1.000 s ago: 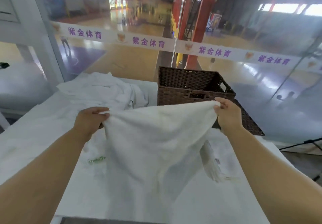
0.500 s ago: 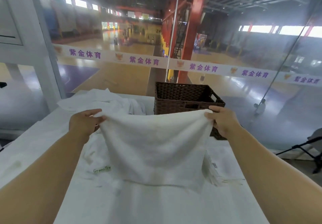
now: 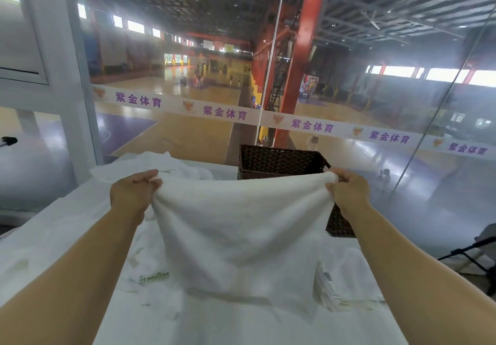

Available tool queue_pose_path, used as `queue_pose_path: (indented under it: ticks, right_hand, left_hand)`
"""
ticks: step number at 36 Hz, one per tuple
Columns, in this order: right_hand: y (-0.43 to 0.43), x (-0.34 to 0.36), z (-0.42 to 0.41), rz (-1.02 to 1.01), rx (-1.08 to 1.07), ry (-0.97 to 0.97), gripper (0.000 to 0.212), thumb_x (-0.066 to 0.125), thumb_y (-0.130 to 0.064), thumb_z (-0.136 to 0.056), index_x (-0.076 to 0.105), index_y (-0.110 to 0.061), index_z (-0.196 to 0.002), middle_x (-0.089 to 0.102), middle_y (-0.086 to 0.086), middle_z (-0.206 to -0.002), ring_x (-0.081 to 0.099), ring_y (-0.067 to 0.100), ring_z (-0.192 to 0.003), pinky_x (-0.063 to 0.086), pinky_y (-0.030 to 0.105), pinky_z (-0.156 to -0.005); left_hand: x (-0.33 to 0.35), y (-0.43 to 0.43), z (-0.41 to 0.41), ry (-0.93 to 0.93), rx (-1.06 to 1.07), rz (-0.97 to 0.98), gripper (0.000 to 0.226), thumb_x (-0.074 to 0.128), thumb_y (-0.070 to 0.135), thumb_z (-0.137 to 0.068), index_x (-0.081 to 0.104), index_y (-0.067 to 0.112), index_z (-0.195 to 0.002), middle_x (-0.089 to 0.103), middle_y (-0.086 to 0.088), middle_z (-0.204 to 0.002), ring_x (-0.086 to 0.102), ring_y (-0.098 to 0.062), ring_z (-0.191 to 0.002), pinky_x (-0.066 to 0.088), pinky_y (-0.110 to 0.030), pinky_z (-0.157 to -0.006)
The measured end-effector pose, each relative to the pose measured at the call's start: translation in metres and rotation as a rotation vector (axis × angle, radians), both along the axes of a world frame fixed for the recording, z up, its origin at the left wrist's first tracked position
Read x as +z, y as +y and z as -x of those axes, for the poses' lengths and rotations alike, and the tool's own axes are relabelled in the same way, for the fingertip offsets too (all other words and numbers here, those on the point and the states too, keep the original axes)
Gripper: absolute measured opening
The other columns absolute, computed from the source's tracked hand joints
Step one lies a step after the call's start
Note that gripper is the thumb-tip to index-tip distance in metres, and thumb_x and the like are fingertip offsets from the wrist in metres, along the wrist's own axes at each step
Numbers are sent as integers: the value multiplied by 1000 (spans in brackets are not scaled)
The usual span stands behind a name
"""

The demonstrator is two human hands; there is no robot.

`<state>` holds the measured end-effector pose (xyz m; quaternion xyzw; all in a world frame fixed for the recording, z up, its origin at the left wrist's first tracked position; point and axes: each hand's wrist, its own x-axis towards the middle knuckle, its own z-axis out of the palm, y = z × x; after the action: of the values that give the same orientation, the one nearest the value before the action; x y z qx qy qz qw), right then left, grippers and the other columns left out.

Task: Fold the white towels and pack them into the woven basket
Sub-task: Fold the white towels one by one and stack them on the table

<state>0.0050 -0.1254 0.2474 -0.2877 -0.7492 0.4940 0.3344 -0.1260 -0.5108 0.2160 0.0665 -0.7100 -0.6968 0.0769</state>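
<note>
From the head view I see both hands raised over a white-covered table. The left hand and right hand each have fingers curled tight on a top corner of a white towel, which is stretched between them. The towel hangs in front of me with its lower edge resting on the table; just behind it stands the dark woven basket, partly hidden, with a heap of more white towels to its left.
</note>
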Motion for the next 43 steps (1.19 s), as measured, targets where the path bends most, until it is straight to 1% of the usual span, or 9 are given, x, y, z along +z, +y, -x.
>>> queue_pose_path:
  ticks: [3, 6, 8, 10, 12, 16, 27, 39, 43]
  right_hand:
    - [-1, 2, -3, -21, 14, -20, 44, 66, 0, -81, 64, -19, -121, 62, 6, -125, 57, 24, -111, 48, 41, -99]
    - [-5, 2, -9, -81, 22, -48, 42, 65, -1, -82, 63, -17, -121, 61, 6, -126, 55, 25, -115, 45, 42, -103]
    - [-7, 1, -14, -159, 19, -84, 40, 64, -2, -84, 63, -15, -122, 61, 7, -126, 54, 25, -117, 43, 39, -103]
    - [-9, 0, -19, -222, 8, -120, 38, 62, -5, -87, 62, -14, -124, 60, 7, -127, 54, 26, -116, 42, 35, -99]
    - [-11, -1, -25, -264, -9, -157, 36, 58, -7, -89, 61, -14, -125, 61, 8, -125, 54, 27, -114, 41, 33, -94]
    - [-16, -5, -36, -375, -86, -218, 27, 54, -11, -91, 65, -15, -116, 64, 8, -114, 56, 25, -100, 40, 28, -82]
    - [-27, -26, -66, -220, -81, -76, 9, 52, -25, -93, 49, -16, -93, 54, 3, -88, 48, 15, -70, 37, 27, -54]
    - [-12, -49, -79, -97, -95, -201, 14, 61, -19, -87, 51, -18, -78, 50, -2, -79, 49, 24, -83, 39, 35, -78]
    - [-8, -61, -78, -89, -96, -267, 20, 63, -19, -84, 49, -14, -71, 50, 1, -72, 46, 21, -71, 38, 33, -64]
  left_hand:
    - [-2, -2, 3, -52, -53, -29, 23, 68, 12, -84, 71, 24, -104, 66, 2, -68, 48, -17, -50, 43, -21, -53]
    - [-4, -2, 3, -73, -103, 0, 27, 59, 8, -89, 69, 23, -109, 51, 8, -42, 32, -10, -32, 32, -13, -35]
    - [-2, -1, -1, -37, -127, 9, 29, 56, 5, -91, 68, 20, -113, 66, 0, -76, 48, -16, -49, 44, -15, -46]
    - [0, 0, -7, -1, -115, 26, 31, 57, 4, -90, 68, 19, -114, 64, -5, -113, 61, -30, -92, 53, -28, -84]
    - [0, 0, -12, 48, -97, 9, 32, 64, 4, -85, 69, 21, -111, 63, -1, -115, 57, -28, -108, 44, -29, -98]
    - [-2, -4, -20, 190, -50, 163, 32, 72, 9, -80, 70, 19, -110, 66, -1, -108, 56, -11, -93, 38, -17, -85]
    - [-16, -8, -33, 346, -99, 425, 11, 53, 25, -93, 59, 16, -94, 57, 4, -97, 50, -18, -87, 34, -30, -77]
    - [-39, -8, -34, 238, -129, 391, 4, 58, 26, -87, 62, 24, -86, 59, 10, -86, 51, -15, -84, 33, -27, -74]
    - [-53, -3, -27, 198, -134, 476, 6, 57, 26, -87, 62, 24, -87, 59, 7, -88, 51, -17, -85, 34, -28, -76]
